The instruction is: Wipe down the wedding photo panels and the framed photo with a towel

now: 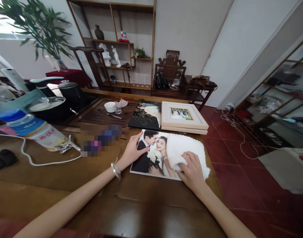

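A white-edged wedding photo panel (151,155) lies flat on the wooden table, its printed side up. My left hand (134,148) rests along the panel's left edge, fingers stretched out and thumb spread over the picture; a silver bracelet circles the wrist. Over the right part of the panel lies a fluffy white cloth (191,145), which hides that side of the print and reaches past its edge. My right hand (192,170) is closed on the cloth with bent fingers, near the panel's lower right.
Behind the panel lie a dark photo panel (143,115) and stacked pale wooden frames (203,124). A tea tray (92,115) bears a white cup (110,106). At left are a blue-capped plastic bottle (34,129), a white cable (52,164) and a glass-lidded pot (46,104).
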The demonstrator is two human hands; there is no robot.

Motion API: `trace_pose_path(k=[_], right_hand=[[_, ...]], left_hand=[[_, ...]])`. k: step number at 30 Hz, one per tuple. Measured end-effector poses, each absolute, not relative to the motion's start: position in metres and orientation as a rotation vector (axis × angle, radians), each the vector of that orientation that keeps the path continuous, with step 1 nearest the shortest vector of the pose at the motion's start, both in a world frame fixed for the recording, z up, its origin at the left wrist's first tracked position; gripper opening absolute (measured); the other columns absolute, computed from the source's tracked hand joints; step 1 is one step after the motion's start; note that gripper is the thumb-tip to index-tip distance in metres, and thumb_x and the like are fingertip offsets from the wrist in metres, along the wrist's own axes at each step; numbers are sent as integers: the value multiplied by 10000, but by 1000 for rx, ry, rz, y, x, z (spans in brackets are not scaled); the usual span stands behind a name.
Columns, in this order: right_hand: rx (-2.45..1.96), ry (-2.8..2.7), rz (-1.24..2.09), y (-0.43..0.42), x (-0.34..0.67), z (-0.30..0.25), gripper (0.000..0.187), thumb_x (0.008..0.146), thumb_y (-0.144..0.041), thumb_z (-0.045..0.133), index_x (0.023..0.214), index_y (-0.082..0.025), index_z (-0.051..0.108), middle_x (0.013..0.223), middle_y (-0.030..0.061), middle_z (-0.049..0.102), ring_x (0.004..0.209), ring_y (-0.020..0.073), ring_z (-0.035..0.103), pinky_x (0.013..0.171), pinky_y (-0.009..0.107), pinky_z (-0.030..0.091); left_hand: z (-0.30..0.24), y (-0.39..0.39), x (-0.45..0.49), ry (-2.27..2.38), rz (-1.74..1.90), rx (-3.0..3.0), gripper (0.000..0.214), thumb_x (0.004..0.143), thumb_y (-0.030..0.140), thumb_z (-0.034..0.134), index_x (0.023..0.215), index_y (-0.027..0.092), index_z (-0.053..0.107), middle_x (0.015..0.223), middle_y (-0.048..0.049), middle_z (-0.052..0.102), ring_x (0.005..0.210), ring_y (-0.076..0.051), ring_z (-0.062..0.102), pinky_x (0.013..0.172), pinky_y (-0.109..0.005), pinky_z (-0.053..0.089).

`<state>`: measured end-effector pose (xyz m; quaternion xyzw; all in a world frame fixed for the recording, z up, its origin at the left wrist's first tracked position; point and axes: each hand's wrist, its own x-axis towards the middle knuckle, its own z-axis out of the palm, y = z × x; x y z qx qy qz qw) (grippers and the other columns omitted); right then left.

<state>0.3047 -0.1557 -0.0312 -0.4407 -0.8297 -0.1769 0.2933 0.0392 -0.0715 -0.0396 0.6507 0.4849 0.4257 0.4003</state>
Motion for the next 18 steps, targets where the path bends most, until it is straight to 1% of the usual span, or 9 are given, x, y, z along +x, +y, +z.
trace_pose_path(k=[2,4,6,8,10,12,14,16,18], right_hand=[[-1178,-2210,-476,-155,300,-32,165,680,-53,509,625,-188,585,894,90,514,934,263,446,820,461,419],[-1179,-2202,-473,-155,295,-34,168,673,-52,501,625,-191,582,887,88,514,940,265,446,823,467,424],[-1172,-2192,-471,-155,292,-34,175,668,-47,490,622,-192,575,885,87,515,942,264,452,816,470,433],[-1160,-2181,-481,-155,293,-33,178,671,-39,488,618,-192,564,877,87,516,935,261,463,799,465,448],[-1088,-2193,-507,-153,299,-28,184,697,-34,492,613,-190,544,867,87,520,926,250,480,766,440,473],[-945,-2219,-558,-147,309,-20,206,744,-39,496,606,-191,515,863,84,527,927,235,498,725,399,497],[-802,-2241,-606,-138,317,-12,228,775,-45,495,603,-194,490,869,83,538,960,230,512,713,378,512],[-773,-2264,-610,-128,319,-6,233,766,-25,491,606,-193,482,930,99,562,1051,247,505,775,414,513],[-866,-2309,-529,-122,313,-6,223,720,3,484,601,-185,482,1110,142,558,1192,287,441,882,490,470]], left_hand=[[-45,-80,40,1374,1139,1865,599,712,296,708,1269,232,497,1375,-149,352,1273,-312,369,1053,-465,299],[-47,-87,40,1397,1151,2040,487,774,290,645,1243,243,522,1445,-142,232,1316,-325,287,1076,-483,248],[-46,-92,38,1330,1113,2176,508,792,296,625,1279,259,486,1488,-125,167,1346,-333,220,1086,-503,218],[-44,-94,35,1228,1037,2264,576,798,308,622,1336,266,419,1484,-124,215,1358,-318,201,1091,-506,216],[-42,-94,33,1161,980,2290,570,820,316,598,1350,264,398,1439,-126,323,1350,-290,241,1092,-494,236],[-42,-93,33,1151,980,2288,523,835,327,583,1330,265,426,1403,-119,386,1344,-270,271,1094,-481,253],[-43,-92,33,1166,1002,2274,483,837,337,582,1299,265,462,1396,-108,400,1337,-258,299,1094,-466,270],[-42,-93,34,1169,1011,2268,470,836,342,585,1286,259,475,1396,-101,402,1323,-254,331,1088,-459,292],[-41,-94,34,1148,992,2294,520,828,349,598,1314,255,440,1415,-103,376,1328,-264,323,1085,-471,296]])
